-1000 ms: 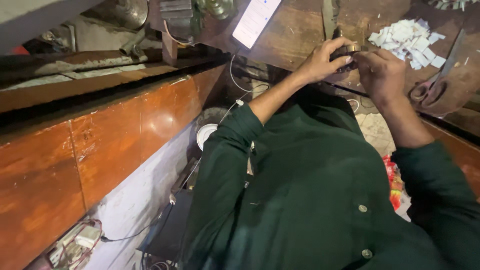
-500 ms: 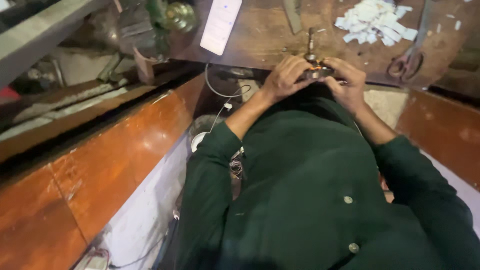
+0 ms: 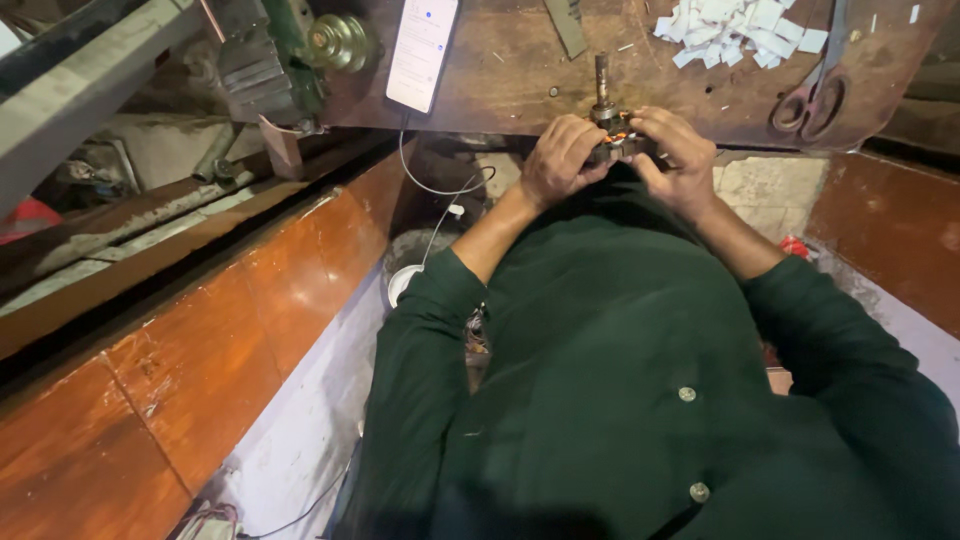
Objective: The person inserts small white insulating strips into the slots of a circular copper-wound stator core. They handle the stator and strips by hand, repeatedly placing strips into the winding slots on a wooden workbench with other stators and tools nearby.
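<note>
- Left of the grip, a phone (image 3: 422, 50) lies on the wooden bench (image 3: 500, 95), cable trailing off the edge.
- The left hand (image 3: 560, 160) and right hand (image 3: 680, 155) both close around a small motor armature (image 3: 612, 135) at the bench edge, shaft upright.
- Judging by this, winding work is in hand; the next move calls for steady fingertips.
- Right of the grip: paper slips (image 3: 735, 28) and scissors (image 3: 815, 95). No container is visible.

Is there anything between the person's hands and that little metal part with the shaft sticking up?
Nothing visible. The left hand and the right hand both already grip the small metal part from either side at the workbench edge. The scissors and paper scraps lie apart, farther back.
</note>
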